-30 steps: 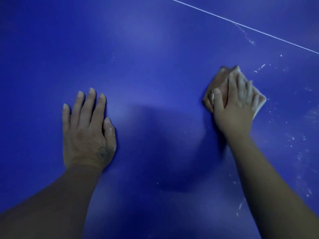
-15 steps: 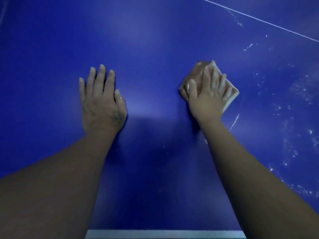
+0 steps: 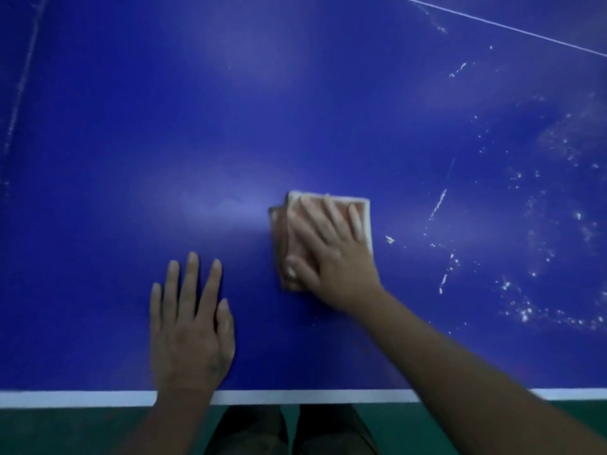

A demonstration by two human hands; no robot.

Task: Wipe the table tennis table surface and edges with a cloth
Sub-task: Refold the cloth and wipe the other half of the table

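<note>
The blue table tennis table [image 3: 230, 126] fills the view, with its white near edge line [image 3: 82, 398] at the bottom. A folded tan cloth [image 3: 361, 208] lies flat on the surface near the middle. My right hand [image 3: 328, 251] presses on the cloth with straight spread fingers, thumb along its left side. My left hand [image 3: 190, 326] rests flat on the bare blue surface to the left and nearer the edge, fingers straight, holding nothing.
White specks and streaks of dirt [image 3: 525, 290] scatter over the right part of the surface. A thin white line [image 3: 492, 24] crosses the far right corner. Below the edge are green floor [image 3: 65, 431] and my legs [image 3: 289, 431].
My right hand has drawn the cloth toward the near edge and to the left. My left hand has also come closer to the edge. The view tipped down, showing the white edge and floor.
</note>
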